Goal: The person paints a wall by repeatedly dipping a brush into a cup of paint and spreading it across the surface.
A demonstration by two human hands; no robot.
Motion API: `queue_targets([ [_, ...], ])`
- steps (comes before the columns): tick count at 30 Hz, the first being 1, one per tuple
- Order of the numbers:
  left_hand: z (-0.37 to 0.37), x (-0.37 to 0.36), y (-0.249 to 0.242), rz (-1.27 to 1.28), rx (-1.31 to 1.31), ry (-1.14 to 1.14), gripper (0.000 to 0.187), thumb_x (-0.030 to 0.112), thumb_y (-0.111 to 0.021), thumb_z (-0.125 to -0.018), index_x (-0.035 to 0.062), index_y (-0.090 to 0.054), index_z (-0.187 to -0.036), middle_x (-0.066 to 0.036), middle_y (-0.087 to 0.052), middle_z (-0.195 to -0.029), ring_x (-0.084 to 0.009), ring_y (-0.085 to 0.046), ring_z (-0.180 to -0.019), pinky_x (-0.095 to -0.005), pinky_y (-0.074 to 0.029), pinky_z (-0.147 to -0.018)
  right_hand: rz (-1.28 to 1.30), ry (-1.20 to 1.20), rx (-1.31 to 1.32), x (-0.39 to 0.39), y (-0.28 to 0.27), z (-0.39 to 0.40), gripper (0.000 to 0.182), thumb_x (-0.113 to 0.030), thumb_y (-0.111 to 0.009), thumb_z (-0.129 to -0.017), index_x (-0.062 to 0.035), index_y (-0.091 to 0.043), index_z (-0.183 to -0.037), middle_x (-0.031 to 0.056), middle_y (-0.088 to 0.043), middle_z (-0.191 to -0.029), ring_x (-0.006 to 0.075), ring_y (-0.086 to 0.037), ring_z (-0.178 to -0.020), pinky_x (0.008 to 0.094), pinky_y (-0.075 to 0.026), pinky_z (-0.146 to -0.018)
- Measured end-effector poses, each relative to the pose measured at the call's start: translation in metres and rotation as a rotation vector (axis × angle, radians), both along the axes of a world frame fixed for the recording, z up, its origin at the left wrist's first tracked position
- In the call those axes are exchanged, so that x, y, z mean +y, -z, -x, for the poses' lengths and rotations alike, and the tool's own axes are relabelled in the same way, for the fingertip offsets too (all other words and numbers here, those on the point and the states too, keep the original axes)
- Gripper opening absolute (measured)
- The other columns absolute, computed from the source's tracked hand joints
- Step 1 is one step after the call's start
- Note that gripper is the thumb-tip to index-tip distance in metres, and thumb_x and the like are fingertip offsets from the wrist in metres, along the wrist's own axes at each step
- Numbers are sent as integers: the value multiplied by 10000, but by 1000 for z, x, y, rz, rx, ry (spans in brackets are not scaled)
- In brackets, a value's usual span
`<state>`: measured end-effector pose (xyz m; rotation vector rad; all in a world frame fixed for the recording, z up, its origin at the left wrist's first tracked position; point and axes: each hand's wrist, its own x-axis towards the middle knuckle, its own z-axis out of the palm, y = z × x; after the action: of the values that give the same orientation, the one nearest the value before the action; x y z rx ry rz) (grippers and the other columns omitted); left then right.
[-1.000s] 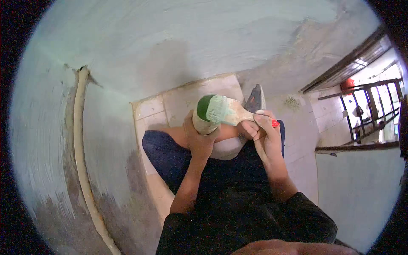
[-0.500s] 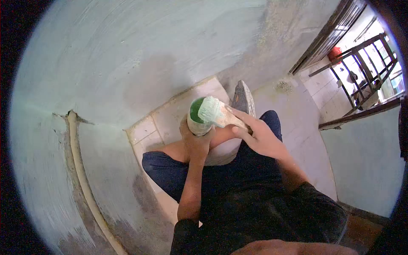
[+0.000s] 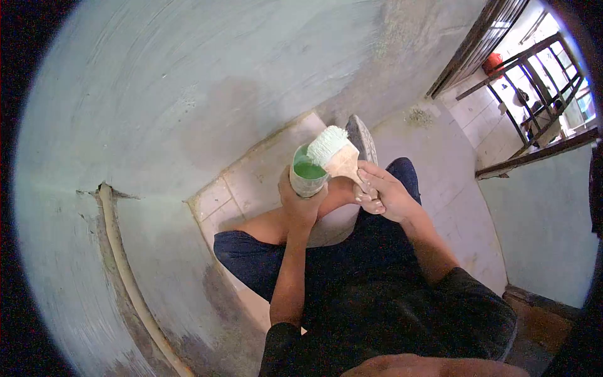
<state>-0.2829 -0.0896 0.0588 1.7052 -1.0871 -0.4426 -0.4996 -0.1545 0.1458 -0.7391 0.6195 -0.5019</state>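
My left hand (image 3: 300, 204) is wrapped round a paint cup (image 3: 309, 186) with pale, smeared sides. Green paint (image 3: 309, 169) shows inside it. In my right hand (image 3: 388, 193) is the handle of a wide paintbrush (image 3: 342, 162), its bristles (image 3: 328, 144) thick with pale green-white paint. The brush tilts up and left, its bristles overlapping the cup's right rim in this view. Whitish smears mark the fingers of my right hand. Both hands are over my crossed legs, close to the corner of the wall.
A patchy, pale blue-green wall (image 3: 157, 113) rises ahead and to the left. A pipe (image 3: 122, 257) runs down a groove in it. Beneath me is a tiled floor (image 3: 257, 173). At upper right, a dark wooden frame (image 3: 537, 94) stands by a doorway, near a red object (image 3: 493, 63).
The brush has turned, its bristles now pointing more upward and lifted right of the cup's mouth. My right fingers have curled further round the handle. The cup has shifted slightly right.
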Motion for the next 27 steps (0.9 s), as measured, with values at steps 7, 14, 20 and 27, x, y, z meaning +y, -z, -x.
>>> queue_targets([
  [7, 2, -10, -4, -37, 38, 23, 870, 251, -925, -662, 15, -505, -1386, -223, -588, -1308, -406, -560, -1235, -492, -447, -1054, -298, 7, -353, -6, 29, -6, 354, -251, -438, -1111, -124, -463, -1440, 39, -561, -744, 63, -395, -431, 213, -297, -363],
  [14, 13, -29, -13, -31, -44, 19, 878, 264, -946, -654, 17, -514, -1377, -184, -649, -1254, -366, -639, -1155, -452, -490, -1007, -300, 376, -323, -68, 14, -1, 247, -252, -451, -1099, -85, -554, -1249, 15, -558, -772, 65, -416, -478, 211, -312, -362],
  [20, 27, -56, -6, -32, 6, -56, 870, 257, -955, -654, 20, -532, -1377, -178, -661, -1266, -326, -650, -1162, -422, -501, -1000, 110, 542, -179, -195, 79, 34, 258, -202, -466, -1085, -113, -573, -1303, 18, -544, -797, 85, -452, -556, 227, -367, -452],
  [27, 31, -83, 12, 142, -30, 1, 821, 209, -961, -654, -9, -564, -1340, -175, -664, -1274, -300, -654, -1159, -408, -494, -1022, 195, 842, 212, -313, 126, 29, 401, -152, -463, -1075, -116, -492, -1473, 34, -549, -835, 103, -455, -549, 261, -399, -483],
])
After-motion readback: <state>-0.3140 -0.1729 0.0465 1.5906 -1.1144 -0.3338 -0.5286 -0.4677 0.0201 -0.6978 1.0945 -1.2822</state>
